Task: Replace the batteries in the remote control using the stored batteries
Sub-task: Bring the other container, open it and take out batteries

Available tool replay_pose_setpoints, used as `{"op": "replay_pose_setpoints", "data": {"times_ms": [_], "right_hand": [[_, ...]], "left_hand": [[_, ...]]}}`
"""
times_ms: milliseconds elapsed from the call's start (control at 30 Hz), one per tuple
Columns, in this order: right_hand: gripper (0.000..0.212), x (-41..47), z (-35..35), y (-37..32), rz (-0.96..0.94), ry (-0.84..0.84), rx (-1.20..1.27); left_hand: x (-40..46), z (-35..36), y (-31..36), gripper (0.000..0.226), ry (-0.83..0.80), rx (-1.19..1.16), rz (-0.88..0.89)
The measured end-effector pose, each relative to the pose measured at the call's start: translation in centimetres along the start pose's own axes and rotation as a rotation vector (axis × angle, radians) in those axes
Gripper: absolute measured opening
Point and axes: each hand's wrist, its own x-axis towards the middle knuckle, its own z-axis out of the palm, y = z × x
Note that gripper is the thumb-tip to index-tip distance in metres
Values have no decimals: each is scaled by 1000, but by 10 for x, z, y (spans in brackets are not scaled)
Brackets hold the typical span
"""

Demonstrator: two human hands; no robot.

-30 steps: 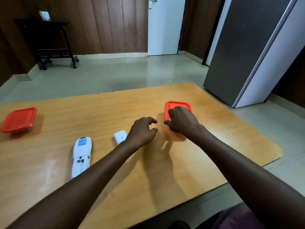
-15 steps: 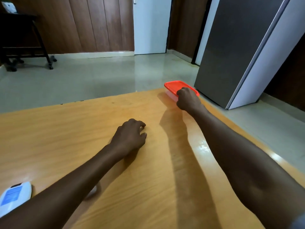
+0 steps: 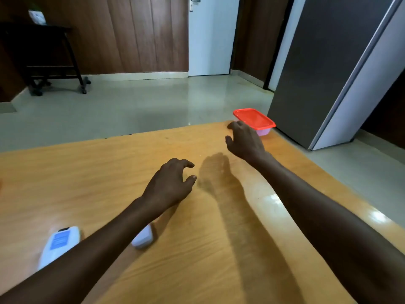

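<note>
lying lengthwise, remote control [image 3: 58,245] points away.

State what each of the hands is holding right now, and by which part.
Nothing is held. The left hand hovers with curled, empty fingers over the table; the right hand is open just short of the red-lidded container, not gripping it.

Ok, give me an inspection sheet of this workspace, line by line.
Surface: glossy wooden table, glare on its right edge.
Job's things: white remote control near left; small white battery cover beside it; red-lidded plastic container at far right corner, lid on.
Clutter: nothing seen.
Grips: left hand empty, fingers curled; right hand empty, by the container.
Cables: nothing seen.
Surroundings: grey fridge, white door, dark trolley.
</note>
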Motion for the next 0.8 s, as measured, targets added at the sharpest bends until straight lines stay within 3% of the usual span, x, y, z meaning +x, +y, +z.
{"op": "replay_pose_setpoints", "data": {"times_ms": [267,500,667,800], "right_hand": [[37,-102,-4,-179,-349,-153,225],[34,-131,20,-344,-569,-214,347],[46,-124,56,-435,-648,-298,246],[45,-113,79,-481,-723,-331,75]], "left_hand": [[-115,-94,-67,35,150,-26,-127],[-226,-168,-151,41,230,32,-394],[-281,-185,-192,42,145,134,-564],[-296,-182,-203,35,48,275,-572]]}}
